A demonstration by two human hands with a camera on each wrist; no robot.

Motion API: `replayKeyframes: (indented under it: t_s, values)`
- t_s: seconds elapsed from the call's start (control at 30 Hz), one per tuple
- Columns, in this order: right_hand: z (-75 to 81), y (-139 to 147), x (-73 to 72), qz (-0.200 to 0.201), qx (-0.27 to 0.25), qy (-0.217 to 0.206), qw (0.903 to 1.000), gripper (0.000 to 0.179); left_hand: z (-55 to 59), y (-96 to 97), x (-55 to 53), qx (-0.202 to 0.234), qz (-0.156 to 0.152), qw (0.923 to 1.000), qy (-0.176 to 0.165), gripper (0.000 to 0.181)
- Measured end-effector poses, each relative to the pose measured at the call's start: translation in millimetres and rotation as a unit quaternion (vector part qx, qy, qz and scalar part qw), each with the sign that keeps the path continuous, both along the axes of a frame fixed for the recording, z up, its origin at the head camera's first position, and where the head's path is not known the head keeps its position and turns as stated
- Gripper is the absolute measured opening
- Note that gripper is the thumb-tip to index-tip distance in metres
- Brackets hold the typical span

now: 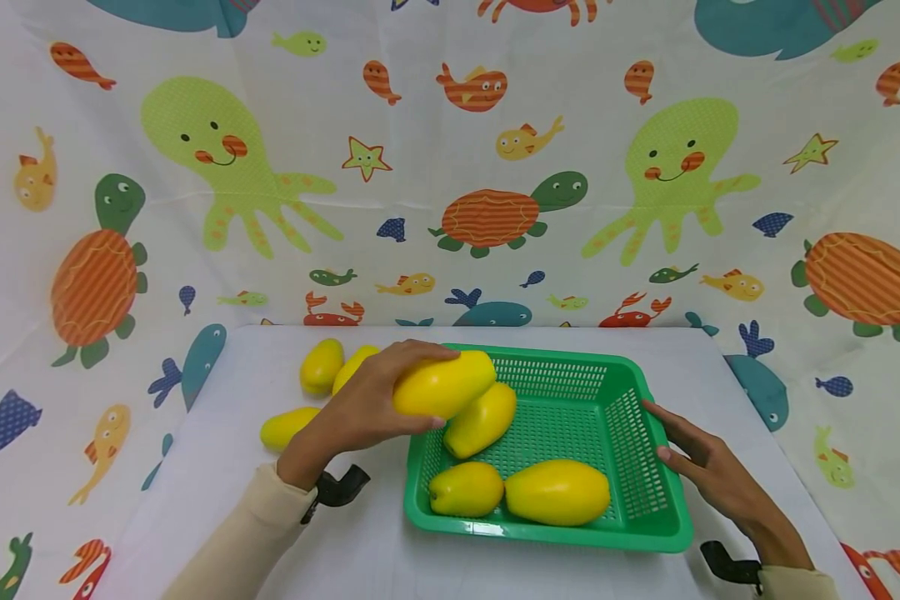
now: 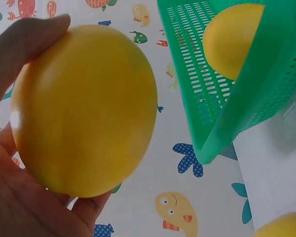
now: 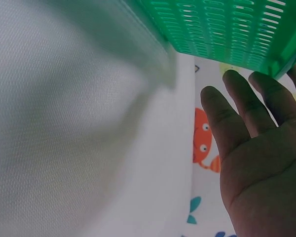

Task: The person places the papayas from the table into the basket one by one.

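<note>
My left hand (image 1: pixel 371 396) grips a plump, smooth yellow fruit (image 1: pixel 444 383), shaped like a papaya or mango, over the left rim of a green plastic basket (image 1: pixel 547 357). In the left wrist view the thumb and fingers wrap the near end of the fruit (image 2: pixel 86 111). Inside the basket lie more such fruits: one (image 1: pixel 483 423) partly hidden under the held one, a smaller one (image 1: pixel 467 490) and a larger one (image 1: pixel 557 492) along the near side. My right hand (image 1: pixel 720 475) touches the basket's right rim, its fingers fairly straight in the right wrist view.
Left of the basket, several yellow fruits lie on the white table: one at the back (image 1: pixel 322 367), another (image 1: pixel 355 367) partly behind my left hand, and one (image 1: pixel 288 427) nearer. A cloth (image 1: pixel 480 275) printed with sea animals hangs behind the table.
</note>
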State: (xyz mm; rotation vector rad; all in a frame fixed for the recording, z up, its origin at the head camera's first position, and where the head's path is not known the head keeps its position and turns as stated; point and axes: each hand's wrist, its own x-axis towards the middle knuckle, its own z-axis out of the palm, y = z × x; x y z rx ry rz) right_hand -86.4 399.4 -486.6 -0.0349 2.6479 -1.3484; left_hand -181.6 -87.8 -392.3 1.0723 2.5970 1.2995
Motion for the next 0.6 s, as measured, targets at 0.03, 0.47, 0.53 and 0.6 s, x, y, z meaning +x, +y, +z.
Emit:
replayKeyframes:
  t_s: [0.03, 0.47, 0.53, 0.6]
  values:
    - [0.0, -0.1, 0.1, 0.0, 0.0, 0.001, 1.0, 0.069, -0.7, 1.7, 0.0, 0.004, -0.005, 1.0, 0.002, 0.07]
    - [-2.9, -0.6, 0.0, -0.002, -0.003, -0.003, 1.0, 0.069, -6.3, 19.7, 3.3, 0.0, -0.024, 0.9997, 0.008, 0.071]
    - [-2.7, -0.1, 0.5, -0.002, -0.004, -0.002, 1.0, 0.068, -6.8, 22.9, 3.9, 0.002, -0.03, 0.9996, 0.002, 0.071]
    - [-2.4, 0.4, 1.1, -0.001, -0.005, -0.002, 1.0, 0.068, -7.6, 25.9, 4.2, 0.003, -0.036, 0.9994, -0.003, 0.072]
